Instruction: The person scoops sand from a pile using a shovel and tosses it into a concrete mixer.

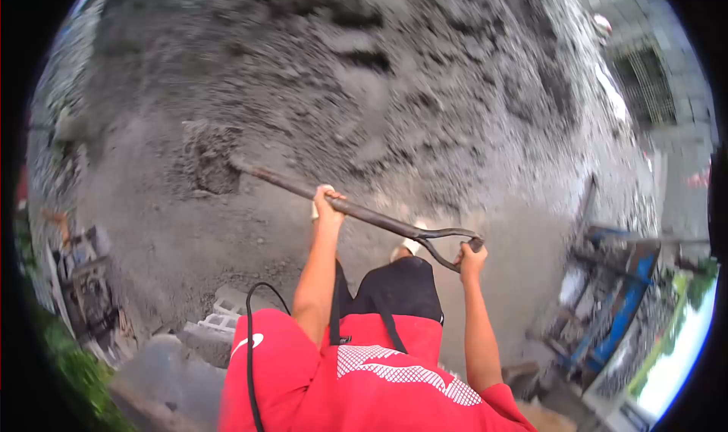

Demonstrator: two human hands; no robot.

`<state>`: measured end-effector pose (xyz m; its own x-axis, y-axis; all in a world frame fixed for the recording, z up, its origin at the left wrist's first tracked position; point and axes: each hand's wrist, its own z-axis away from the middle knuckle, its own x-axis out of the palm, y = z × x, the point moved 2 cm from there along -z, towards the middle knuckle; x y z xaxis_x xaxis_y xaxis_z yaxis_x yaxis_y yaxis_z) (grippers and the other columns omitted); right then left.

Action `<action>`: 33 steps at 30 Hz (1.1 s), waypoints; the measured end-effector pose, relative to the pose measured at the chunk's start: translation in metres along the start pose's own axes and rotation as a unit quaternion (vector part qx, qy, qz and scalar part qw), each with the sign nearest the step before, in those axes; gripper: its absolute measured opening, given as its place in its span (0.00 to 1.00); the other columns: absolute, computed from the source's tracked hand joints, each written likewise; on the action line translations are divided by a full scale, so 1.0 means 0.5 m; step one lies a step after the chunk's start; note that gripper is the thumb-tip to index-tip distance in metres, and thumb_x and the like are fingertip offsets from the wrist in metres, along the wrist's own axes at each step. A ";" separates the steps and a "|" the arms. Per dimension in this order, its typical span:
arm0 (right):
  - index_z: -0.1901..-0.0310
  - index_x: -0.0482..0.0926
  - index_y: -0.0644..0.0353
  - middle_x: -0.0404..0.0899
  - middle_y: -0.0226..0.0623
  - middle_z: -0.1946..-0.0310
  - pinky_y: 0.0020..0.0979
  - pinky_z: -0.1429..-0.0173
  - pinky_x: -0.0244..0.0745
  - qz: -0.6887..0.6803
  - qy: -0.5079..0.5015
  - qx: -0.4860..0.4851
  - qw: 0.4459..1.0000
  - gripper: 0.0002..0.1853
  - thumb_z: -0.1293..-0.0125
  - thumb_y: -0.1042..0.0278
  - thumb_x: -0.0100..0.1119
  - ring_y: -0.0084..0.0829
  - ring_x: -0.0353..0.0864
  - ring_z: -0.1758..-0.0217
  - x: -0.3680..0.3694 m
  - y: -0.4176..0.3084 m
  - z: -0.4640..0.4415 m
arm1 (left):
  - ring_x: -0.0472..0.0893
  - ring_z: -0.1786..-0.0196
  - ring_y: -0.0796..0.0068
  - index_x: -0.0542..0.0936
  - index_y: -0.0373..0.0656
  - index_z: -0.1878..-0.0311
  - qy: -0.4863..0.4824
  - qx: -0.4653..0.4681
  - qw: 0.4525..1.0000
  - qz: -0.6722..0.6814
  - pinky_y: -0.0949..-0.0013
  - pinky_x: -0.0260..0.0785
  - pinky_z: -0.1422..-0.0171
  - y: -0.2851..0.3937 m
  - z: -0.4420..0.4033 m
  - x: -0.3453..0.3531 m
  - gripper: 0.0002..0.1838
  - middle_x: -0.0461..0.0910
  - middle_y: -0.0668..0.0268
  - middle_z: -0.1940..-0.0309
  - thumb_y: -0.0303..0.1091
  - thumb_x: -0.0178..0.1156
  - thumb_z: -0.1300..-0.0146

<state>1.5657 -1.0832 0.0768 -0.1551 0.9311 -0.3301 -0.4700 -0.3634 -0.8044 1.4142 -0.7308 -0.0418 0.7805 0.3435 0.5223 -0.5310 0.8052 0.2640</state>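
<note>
A shovel with a long dark shaft lies slantwise across the view. My left hand is wrapped round the middle of its shaft. At the other end, my right hand grips the handle, which splits into a fork. The shovel's blade, at the left, carries a load of grey material, so the blade itself is mostly hidden. Grey ground lies around and under it.
A large heap of grey, gravelly material rises ahead. Blue and rusty metal machinery stands at the right. Concrete blocks and a grey slab are at the lower left. A black cable hangs over my shirt.
</note>
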 end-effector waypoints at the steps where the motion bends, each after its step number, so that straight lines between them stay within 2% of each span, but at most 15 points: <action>1: 0.73 0.67 0.61 0.67 0.32 0.86 0.28 0.87 0.65 -0.012 -0.063 -0.007 0.998 0.06 0.49 0.76 0.55 0.26 0.67 0.90 0.073 -0.039 0.003 | 0.68 0.79 0.77 0.66 0.50 0.77 -0.010 0.069 0.998 0.008 0.67 0.66 0.70 0.097 0.048 0.031 0.08 0.64 0.74 0.83 0.36 0.52 0.45; 5: 0.71 0.67 0.60 0.65 0.34 0.85 0.31 0.86 0.65 -0.144 -0.299 -0.077 0.940 0.05 0.49 0.77 0.52 0.30 0.66 0.90 0.331 -0.167 0.123 | 0.66 0.81 0.74 0.66 0.49 0.80 -0.039 0.304 0.950 0.064 0.66 0.64 0.72 0.465 0.341 0.078 0.09 0.63 0.70 0.85 0.33 0.51 0.46; 10: 0.68 0.66 0.60 0.67 0.33 0.82 0.30 0.80 0.67 -0.227 -0.549 -0.048 0.803 0.08 0.49 0.76 0.55 0.28 0.69 0.85 0.470 -0.401 0.466 | 0.66 0.79 0.73 0.67 0.46 0.79 -0.088 0.572 0.811 0.087 0.66 0.64 0.70 0.756 0.847 0.048 0.10 0.63 0.68 0.86 0.32 0.54 0.45; 13: 0.72 0.68 0.62 0.69 0.32 0.80 0.29 0.74 0.70 -0.176 -0.661 -0.140 0.716 0.04 0.49 0.77 0.54 0.26 0.70 0.82 0.464 -0.528 0.668 | 0.71 0.77 0.71 0.68 0.46 0.75 -0.154 0.623 0.749 0.168 0.65 0.68 0.68 0.859 1.056 -0.056 0.07 0.66 0.67 0.84 0.34 0.54 0.45; 16: 0.71 0.72 0.62 0.75 0.32 0.77 0.25 0.72 0.69 -0.146 -0.698 -0.341 0.613 0.09 0.54 0.77 0.62 0.20 0.72 0.77 0.466 -0.576 0.785 | 0.72 0.76 0.70 0.69 0.44 0.72 -0.100 0.676 0.687 0.248 0.64 0.70 0.67 0.870 1.173 -0.162 0.09 0.70 0.66 0.80 0.38 0.56 0.46; 17: 0.71 0.71 0.61 0.75 0.34 0.78 0.29 0.72 0.69 -0.149 -0.597 -0.545 0.570 0.10 0.55 0.75 0.62 0.26 0.73 0.78 0.473 -0.572 0.810 | 0.72 0.75 0.70 0.70 0.42 0.72 -0.097 0.683 0.669 0.276 0.65 0.70 0.67 0.859 1.194 -0.204 0.10 0.71 0.66 0.79 0.38 0.57 0.46; 19: 0.73 0.71 0.59 0.73 0.36 0.79 0.32 0.72 0.67 -0.177 -0.649 -0.613 0.414 0.10 0.57 0.73 0.63 0.32 0.72 0.79 0.439 -0.593 0.854 | 0.74 0.74 0.70 0.71 0.40 0.69 -0.067 0.716 0.649 0.249 0.66 0.71 0.65 0.816 1.190 -0.296 0.17 0.73 0.65 0.77 0.44 0.61 0.50; 21: 0.76 0.70 0.58 0.71 0.35 0.81 0.33 0.73 0.64 -0.231 -0.695 -0.642 0.228 0.11 0.60 0.71 0.63 0.36 0.70 0.80 0.453 -0.580 0.866 | 0.76 0.71 0.70 0.75 0.40 0.69 -0.087 0.673 0.655 0.333 0.66 0.72 0.63 0.744 1.175 -0.336 0.20 0.75 0.65 0.75 0.49 0.63 0.51; 22: 0.79 0.69 0.57 0.71 0.33 0.81 0.34 0.74 0.62 -0.233 -0.701 -0.634 0.231 0.11 0.62 0.70 0.64 0.34 0.70 0.80 0.452 -0.563 0.864 | 0.77 0.72 0.70 0.76 0.42 0.69 -0.126 0.681 0.633 0.346 0.65 0.71 0.64 0.727 1.156 -0.374 0.21 0.76 0.66 0.75 0.52 0.63 0.53; 23: 0.80 0.69 0.56 0.70 0.33 0.82 0.34 0.73 0.63 -0.203 -0.693 -0.664 0.195 0.11 0.63 0.70 0.63 0.35 0.71 0.80 0.446 -0.558 0.857 | 0.77 0.72 0.71 0.77 0.43 0.69 -0.163 0.687 0.612 0.356 0.63 0.71 0.64 0.710 1.147 -0.391 0.22 0.77 0.66 0.74 0.55 0.64 0.55; 25: 0.78 0.70 0.59 0.70 0.35 0.81 0.33 0.71 0.67 -0.161 -0.709 -0.663 0.179 0.12 0.60 0.68 0.65 0.38 0.71 0.79 0.432 -0.537 0.838 | 0.79 0.71 0.72 0.79 0.44 0.70 -0.143 0.681 0.619 0.365 0.61 0.72 0.61 0.685 1.125 -0.410 0.21 0.78 0.67 0.74 0.54 0.64 0.54; 28: 0.78 0.70 0.59 0.70 0.35 0.81 0.34 0.70 0.67 -0.088 -0.760 -0.603 0.227 0.14 0.62 0.66 0.67 0.40 0.70 0.78 0.437 -0.494 0.804 | 0.77 0.72 0.71 0.78 0.44 0.70 -0.114 0.666 0.638 0.368 0.60 0.70 0.60 0.684 1.132 -0.391 0.19 0.77 0.66 0.76 0.52 0.63 0.49; 29: 0.78 0.70 0.60 0.70 0.38 0.81 0.34 0.71 0.67 -0.076 -0.780 -0.564 0.260 0.15 0.62 0.64 0.67 0.38 0.72 0.78 0.434 -0.485 0.799 | 0.77 0.73 0.71 0.77 0.44 0.70 -0.121 0.672 0.644 0.345 0.60 0.70 0.60 0.696 1.133 -0.391 0.18 0.77 0.66 0.77 0.51 0.62 0.48; 31: 0.78 0.72 0.59 0.74 0.36 0.79 0.30 0.69 0.67 0.011 -0.799 -0.488 0.352 0.07 0.56 0.71 0.62 0.38 0.74 0.76 0.421 -0.473 0.790 | 0.75 0.74 0.71 0.76 0.44 0.70 -0.144 0.672 0.666 0.290 0.62 0.69 0.61 0.726 1.130 -0.395 0.16 0.76 0.66 0.78 0.49 0.60 0.45; 33: 0.77 0.72 0.61 0.74 0.35 0.80 0.28 0.71 0.68 0.164 -0.846 -0.233 0.450 0.07 0.52 0.71 0.61 0.34 0.75 0.79 0.435 -0.452 0.760 | 0.72 0.76 0.72 0.72 0.45 0.73 -0.064 0.699 0.686 0.191 0.65 0.67 0.64 0.757 1.095 -0.413 0.14 0.72 0.68 0.80 0.45 0.57 0.41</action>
<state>1.3078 -0.7872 0.3744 -0.7756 -0.6281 0.0636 -0.0093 -0.0894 -0.9960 0.8714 -0.7616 0.3941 0.5086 0.2836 0.8130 -0.5550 -0.6140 0.5613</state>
